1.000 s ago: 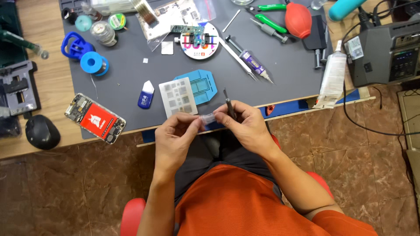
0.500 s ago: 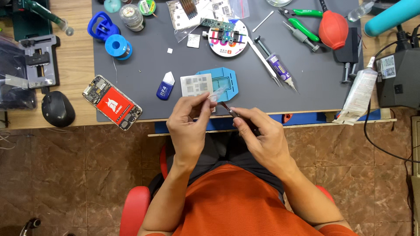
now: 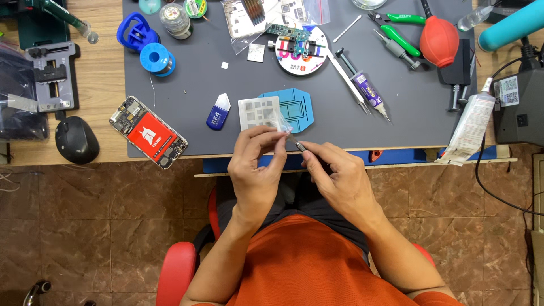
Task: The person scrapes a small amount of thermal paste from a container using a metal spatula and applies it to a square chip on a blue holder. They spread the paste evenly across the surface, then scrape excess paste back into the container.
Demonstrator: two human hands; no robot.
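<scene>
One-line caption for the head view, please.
Left hand pinches a small clear plastic bag while right hand holds slim metal tweezers to it, above a grey work mat.

Matt grey rubbery mat (image 3: 187,73) on pale wooden bench (image 3: 107,73); glossy red rubber bulb (image 3: 438,41).
</scene>
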